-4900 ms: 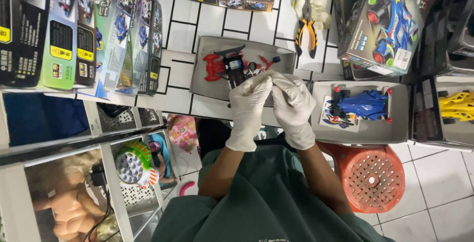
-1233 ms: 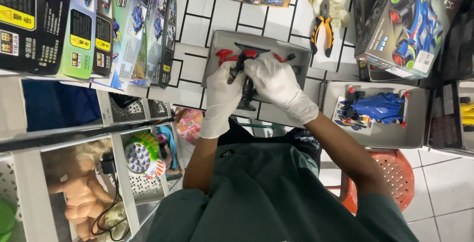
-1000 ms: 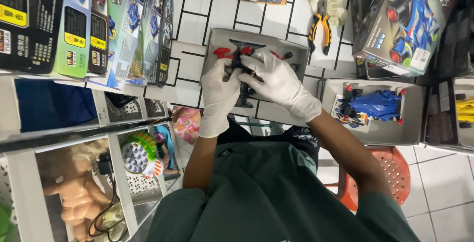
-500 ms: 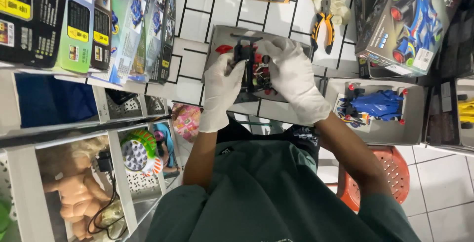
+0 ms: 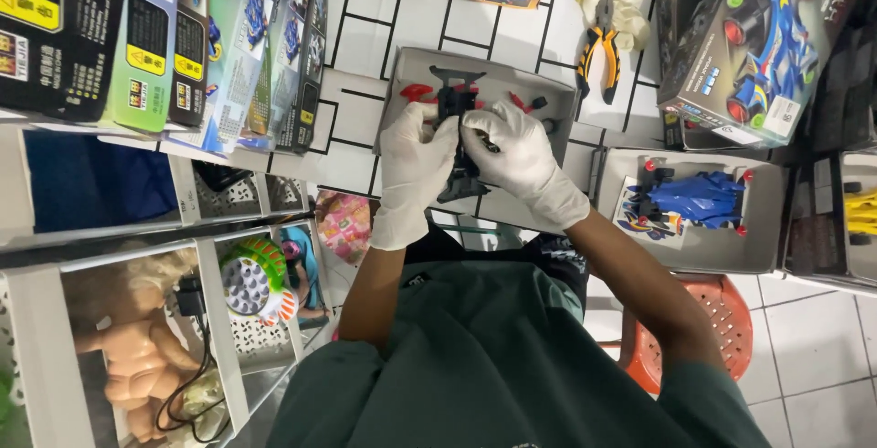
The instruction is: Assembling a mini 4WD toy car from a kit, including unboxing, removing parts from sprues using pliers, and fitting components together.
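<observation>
Both of our gloved hands grip a black toy-car chassis (image 5: pixel 459 137): our left hand (image 5: pixel 416 160) clasps its left side, our right hand (image 5: pixel 516 156) pinches the top (fingertips partly hidden). It hangs just above a grey tray (image 5: pixel 402 73) holding red parts (image 5: pixel 416 92). Yellow-handled pliers (image 5: pixel 598 51) lie nearby.
</observation>
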